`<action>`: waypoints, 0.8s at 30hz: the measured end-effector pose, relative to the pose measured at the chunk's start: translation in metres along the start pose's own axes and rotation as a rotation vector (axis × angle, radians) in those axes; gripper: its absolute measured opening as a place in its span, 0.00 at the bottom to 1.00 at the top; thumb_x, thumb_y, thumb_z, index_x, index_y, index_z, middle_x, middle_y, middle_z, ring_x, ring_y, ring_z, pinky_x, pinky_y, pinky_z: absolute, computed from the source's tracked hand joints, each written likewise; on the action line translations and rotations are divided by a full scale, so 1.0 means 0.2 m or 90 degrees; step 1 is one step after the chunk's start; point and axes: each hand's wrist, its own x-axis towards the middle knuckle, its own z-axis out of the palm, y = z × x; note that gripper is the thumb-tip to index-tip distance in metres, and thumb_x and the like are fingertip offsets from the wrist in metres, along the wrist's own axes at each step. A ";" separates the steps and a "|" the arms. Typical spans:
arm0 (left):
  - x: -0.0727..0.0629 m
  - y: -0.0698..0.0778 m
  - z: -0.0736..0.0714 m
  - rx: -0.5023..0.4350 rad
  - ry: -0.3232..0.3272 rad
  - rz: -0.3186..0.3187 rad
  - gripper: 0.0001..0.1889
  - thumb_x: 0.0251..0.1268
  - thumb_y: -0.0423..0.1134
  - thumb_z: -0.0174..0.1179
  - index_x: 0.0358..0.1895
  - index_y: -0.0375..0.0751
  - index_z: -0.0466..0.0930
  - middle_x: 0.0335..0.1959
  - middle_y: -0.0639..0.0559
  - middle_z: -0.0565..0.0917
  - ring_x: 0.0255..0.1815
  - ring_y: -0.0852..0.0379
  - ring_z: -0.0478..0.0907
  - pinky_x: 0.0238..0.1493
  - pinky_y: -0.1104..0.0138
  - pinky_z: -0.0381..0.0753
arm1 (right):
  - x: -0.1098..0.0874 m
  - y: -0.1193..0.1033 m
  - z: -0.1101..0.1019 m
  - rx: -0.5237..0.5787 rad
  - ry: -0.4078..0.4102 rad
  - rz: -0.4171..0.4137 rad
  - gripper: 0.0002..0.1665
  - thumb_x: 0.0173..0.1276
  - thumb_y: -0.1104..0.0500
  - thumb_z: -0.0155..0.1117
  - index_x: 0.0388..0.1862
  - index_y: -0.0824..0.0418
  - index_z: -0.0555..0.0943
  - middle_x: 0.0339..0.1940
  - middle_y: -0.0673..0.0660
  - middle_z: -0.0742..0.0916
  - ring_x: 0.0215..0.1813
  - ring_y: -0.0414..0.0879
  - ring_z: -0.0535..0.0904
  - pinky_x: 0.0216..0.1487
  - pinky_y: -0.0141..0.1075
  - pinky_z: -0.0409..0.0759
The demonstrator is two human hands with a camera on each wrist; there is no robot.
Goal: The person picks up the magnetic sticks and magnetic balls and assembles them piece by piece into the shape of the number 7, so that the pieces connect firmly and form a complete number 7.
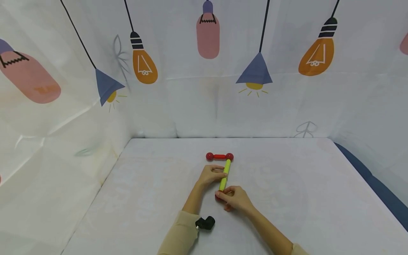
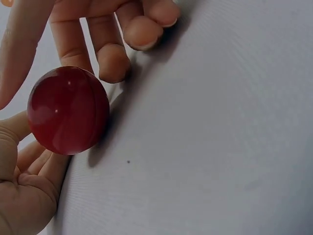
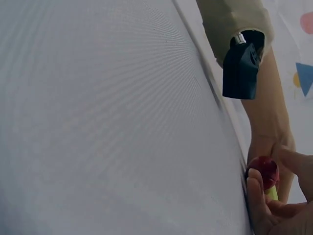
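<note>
A yellow-green rod [image 1: 222,184] runs from a red ball [image 1: 229,156] toward another red ball [image 1: 218,197] at its near end. A short red rod [image 1: 219,157] joins the far ball to a third red ball [image 1: 209,156] on its left. My left hand [image 1: 211,174] pinches the yellow-green rod around its middle. At the near end, my right hand [image 1: 236,199] holds the red ball between thumb and fingers. The left wrist view shows that ball [image 2: 68,110] up close. In the right wrist view, fingers partly cover the ball [image 3: 266,170].
The pieces lie on a white table [image 1: 153,184]. Behind it hangs a white sheet [image 1: 191,106] printed with lamps and bulbs. A black wrist camera [image 1: 205,223] sticks out from the left sleeve [image 1: 180,232]. Dark blue material [image 1: 366,177] shows past the table's right edge.
</note>
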 end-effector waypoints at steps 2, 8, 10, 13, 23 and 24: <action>-0.03 0.03 0.00 0.002 -0.004 0.008 0.20 0.53 0.32 0.68 0.50 0.27 0.79 0.40 0.36 0.85 0.33 0.57 0.83 0.39 0.64 0.83 | 0.00 0.00 0.00 -0.034 -0.001 -0.023 0.29 0.57 0.45 0.70 0.41 0.70 0.78 0.16 0.52 0.81 0.15 0.42 0.77 0.20 0.34 0.78; -0.02 0.00 0.01 0.022 0.011 0.031 0.20 0.53 0.34 0.68 0.50 0.28 0.79 0.40 0.37 0.85 0.34 0.56 0.84 0.37 0.65 0.83 | -0.01 0.01 -0.01 -0.062 -0.007 -0.057 0.24 0.57 0.49 0.70 0.39 0.69 0.78 0.14 0.51 0.80 0.14 0.41 0.76 0.19 0.34 0.77; -0.01 -0.02 0.01 0.030 0.017 0.040 0.19 0.53 0.34 0.68 0.49 0.29 0.80 0.39 0.37 0.85 0.33 0.56 0.83 0.35 0.66 0.83 | 0.00 0.01 -0.01 -0.059 -0.006 -0.052 0.24 0.57 0.49 0.70 0.38 0.69 0.78 0.14 0.51 0.80 0.14 0.41 0.76 0.19 0.34 0.77; -0.02 -0.02 0.02 0.037 0.020 0.051 0.19 0.54 0.33 0.67 0.49 0.28 0.80 0.40 0.36 0.85 0.34 0.55 0.83 0.35 0.66 0.83 | 0.00 0.02 -0.01 -0.054 -0.005 -0.041 0.24 0.57 0.49 0.70 0.38 0.68 0.78 0.14 0.51 0.80 0.14 0.41 0.76 0.20 0.34 0.78; -0.02 -0.02 0.05 0.075 0.073 0.053 0.16 0.54 0.37 0.68 0.43 0.30 0.82 0.35 0.39 0.86 0.29 0.55 0.84 0.32 0.66 0.83 | 0.00 0.04 -0.02 -0.025 -0.008 -0.049 0.23 0.57 0.50 0.70 0.39 0.70 0.79 0.14 0.51 0.80 0.14 0.41 0.76 0.20 0.35 0.78; -0.02 -0.02 0.05 0.085 0.081 0.056 0.16 0.54 0.38 0.68 0.42 0.30 0.82 0.34 0.40 0.86 0.28 0.56 0.84 0.32 0.67 0.83 | 0.00 0.04 -0.02 -0.020 -0.008 -0.051 0.23 0.57 0.50 0.70 0.39 0.70 0.79 0.14 0.51 0.80 0.14 0.41 0.76 0.20 0.35 0.78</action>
